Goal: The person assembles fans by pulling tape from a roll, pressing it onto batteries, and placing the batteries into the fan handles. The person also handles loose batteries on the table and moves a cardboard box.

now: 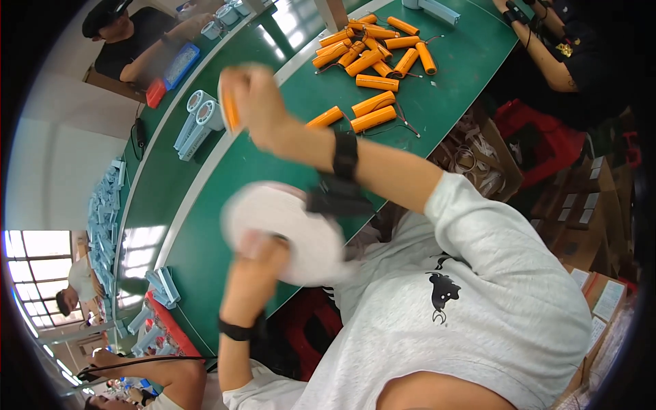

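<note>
Top: light grey short-sleeved T-shirt with a small black animal-shaped print on the chest
Sleeves: short, ending above the elbows, forearms bare
Left hand point(254, 254): bare, no glove
Left wrist: black band
Right hand point(256, 102): bare, no glove
Right wrist: wider black band or watch-like strap

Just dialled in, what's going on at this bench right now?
A person at a green table has both hands raised. The right hand grips an orange cylinder, and the left hand holds a white roll; both are motion-blurred. A pile of orange cylinders with wires lies further along the table. Co-workers sit nearby.
</note>
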`<action>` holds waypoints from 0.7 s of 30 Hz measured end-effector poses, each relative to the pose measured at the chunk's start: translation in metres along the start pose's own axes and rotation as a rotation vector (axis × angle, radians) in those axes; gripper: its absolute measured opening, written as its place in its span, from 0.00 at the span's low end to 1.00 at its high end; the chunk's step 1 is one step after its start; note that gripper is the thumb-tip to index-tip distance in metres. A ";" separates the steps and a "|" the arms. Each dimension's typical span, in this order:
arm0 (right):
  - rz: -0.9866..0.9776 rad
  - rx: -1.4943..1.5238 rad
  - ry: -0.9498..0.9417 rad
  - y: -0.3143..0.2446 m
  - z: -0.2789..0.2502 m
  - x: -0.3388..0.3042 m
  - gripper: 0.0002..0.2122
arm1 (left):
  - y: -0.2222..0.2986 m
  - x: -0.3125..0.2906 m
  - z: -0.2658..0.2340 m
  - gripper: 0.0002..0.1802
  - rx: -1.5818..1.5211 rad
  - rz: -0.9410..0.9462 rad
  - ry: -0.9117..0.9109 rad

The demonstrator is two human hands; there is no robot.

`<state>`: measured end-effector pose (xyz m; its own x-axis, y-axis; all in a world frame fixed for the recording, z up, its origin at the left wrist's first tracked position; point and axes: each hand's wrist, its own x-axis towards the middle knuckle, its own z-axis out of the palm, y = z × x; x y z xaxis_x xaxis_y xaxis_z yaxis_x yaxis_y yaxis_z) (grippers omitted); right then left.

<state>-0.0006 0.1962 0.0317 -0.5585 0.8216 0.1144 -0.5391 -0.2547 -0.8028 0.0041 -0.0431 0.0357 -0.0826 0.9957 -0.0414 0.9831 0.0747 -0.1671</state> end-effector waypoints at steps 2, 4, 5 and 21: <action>-0.198 0.298 0.086 -0.041 -0.006 0.044 0.07 | -0.004 -0.007 0.017 0.39 0.065 0.179 -0.063; -0.354 0.540 0.019 -0.060 -0.023 0.046 0.05 | -0.052 -0.029 0.030 0.41 -0.078 0.020 -0.090; -0.255 0.447 -0.192 -0.064 -0.031 0.037 0.07 | -0.079 -0.046 0.034 0.44 -0.222 -0.165 -0.114; 0.513 0.016 -0.577 -0.079 -0.150 -0.141 0.18 | -0.296 0.181 0.110 0.47 -0.386 -0.555 0.141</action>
<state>0.2153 0.1773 -0.0085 -0.9788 0.2038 0.0212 -0.1310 -0.5427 -0.8296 -0.3200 0.1095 -0.0305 -0.5941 0.8003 0.0814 0.7914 0.5633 0.2375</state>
